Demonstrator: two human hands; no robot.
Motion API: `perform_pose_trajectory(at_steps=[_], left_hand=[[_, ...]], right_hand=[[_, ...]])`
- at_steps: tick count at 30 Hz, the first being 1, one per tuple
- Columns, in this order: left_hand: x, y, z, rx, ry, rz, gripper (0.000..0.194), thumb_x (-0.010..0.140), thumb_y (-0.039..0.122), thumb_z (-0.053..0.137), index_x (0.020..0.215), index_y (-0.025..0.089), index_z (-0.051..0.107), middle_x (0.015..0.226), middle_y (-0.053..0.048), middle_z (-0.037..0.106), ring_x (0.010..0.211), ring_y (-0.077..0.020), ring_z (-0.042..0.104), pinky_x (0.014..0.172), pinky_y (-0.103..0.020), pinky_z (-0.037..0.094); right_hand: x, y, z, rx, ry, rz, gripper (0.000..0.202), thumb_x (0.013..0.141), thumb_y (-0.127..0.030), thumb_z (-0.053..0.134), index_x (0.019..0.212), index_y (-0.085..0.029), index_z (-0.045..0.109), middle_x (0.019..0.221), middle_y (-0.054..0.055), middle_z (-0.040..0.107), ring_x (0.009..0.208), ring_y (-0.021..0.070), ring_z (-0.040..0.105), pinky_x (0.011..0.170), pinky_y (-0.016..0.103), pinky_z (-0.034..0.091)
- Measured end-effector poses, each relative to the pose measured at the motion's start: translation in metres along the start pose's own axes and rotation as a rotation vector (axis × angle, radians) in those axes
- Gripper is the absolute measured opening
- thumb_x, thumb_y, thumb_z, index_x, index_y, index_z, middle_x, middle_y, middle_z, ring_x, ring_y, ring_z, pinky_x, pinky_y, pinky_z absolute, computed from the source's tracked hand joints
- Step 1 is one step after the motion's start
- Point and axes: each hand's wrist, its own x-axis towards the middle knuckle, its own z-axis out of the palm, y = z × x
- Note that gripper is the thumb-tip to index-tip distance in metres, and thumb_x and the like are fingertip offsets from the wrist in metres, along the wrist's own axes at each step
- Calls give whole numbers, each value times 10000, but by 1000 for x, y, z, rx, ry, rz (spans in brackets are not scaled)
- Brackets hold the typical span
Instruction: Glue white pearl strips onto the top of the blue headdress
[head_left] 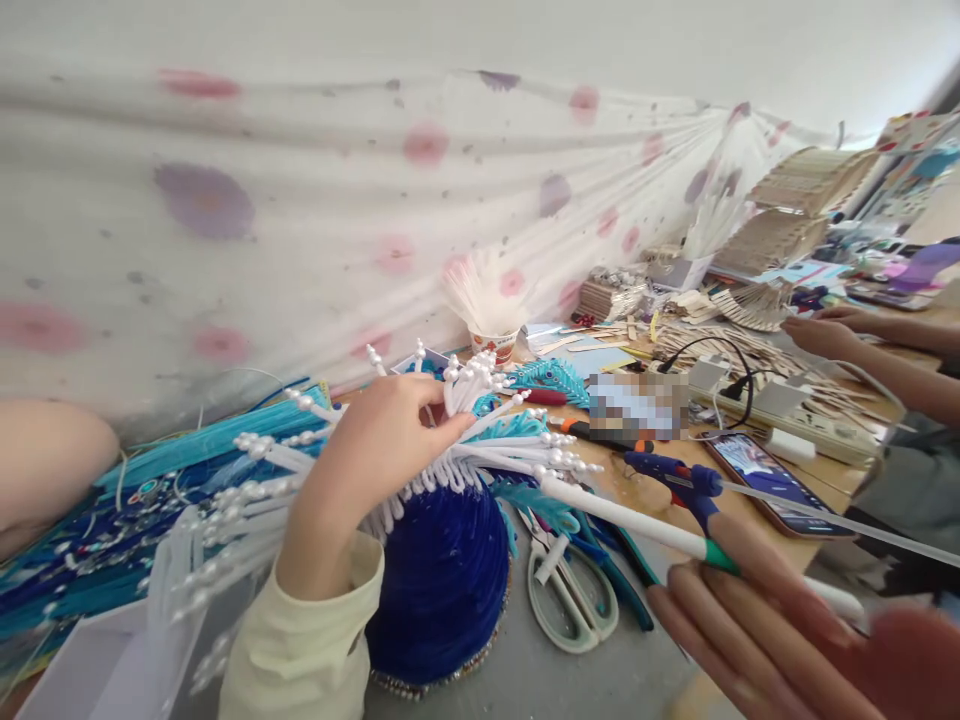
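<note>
A dark blue dome [442, 590], wound in fuzzy strips with a beaded rim, sits below white fuzzy stems [480, 385] tipped with pearl-like beads. My left hand [382, 435] is closed over these stems, thumb and fingers pinching a looped bunch. My right hand [757, 610] holds a white rod [622, 515] with a green band between thumb and fingers. The rod's far end reaches the stems at the dome's right side. Just beyond this hand is a blue glue gun [675, 475] with a clear glue stick in it; its handle is partly hidden.
White-handled scissors [574, 600] and teal-handled pliers [622, 570] lie right of the dome. Blue fuzzy stems [75, 540] and a white box [112, 660] are at left. A phone [772, 485], power strip [817, 420] and paper cup [493, 345] stand behind. Another person's hands [832, 335] are at right.
</note>
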Motion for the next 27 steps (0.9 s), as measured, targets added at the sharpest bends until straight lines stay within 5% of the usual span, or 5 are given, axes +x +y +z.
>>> perform_pose_trajectory(at_steps=[4, 8, 14, 21, 27], left_hand=[[-4, 2, 1, 40, 24, 32, 371, 860, 415, 628, 566, 212, 527, 609, 9, 601, 590, -165, 549, 575, -295, 348], [-15, 6, 2, 49, 147, 37, 168, 835, 363, 683, 863, 202, 644, 826, -14, 685, 683, -183, 611, 660, -311, 448], [-32, 23, 20, 143, 304, 175, 554, 779, 219, 783, 1273, 221, 534, 1165, -76, 609, 1066, -266, 630, 902, -411, 517], [-20, 29, 39, 154, 243, 237, 306, 864, 172, 715, 1161, 231, 664, 1117, -61, 600, 1054, -251, 640, 905, -401, 520], [-15, 21, 36, 106, 322, 198, 138, 921, 186, 653, 1051, 201, 696, 1062, -62, 673, 996, -249, 676, 871, -386, 514]], right_hand=[[13, 0, -2, 174, 24, -21, 514, 914, -566, 665, 604, -250, 402, 343, -104, 57, 420, 137, 132, 491, 255, 336], [28, 6, 4, 131, 15, -107, 400, 975, -554, 576, 709, -255, 585, 353, -87, 231, 439, 138, 191, 518, 253, 339], [20, -6, 3, 74, -104, -125, 427, 1035, -546, 454, 818, -254, 679, 375, -51, 455, 438, 128, 305, 548, 255, 367], [7, -4, 2, 40, -68, -142, 421, 1026, -547, 479, 794, -240, 650, 368, -27, 519, 447, 140, 406, 558, 281, 382], [-11, -17, -7, -21, 18, -148, 440, 970, -618, 520, 722, -265, 609, 305, -25, 449, 415, 151, 316, 529, 308, 354]])
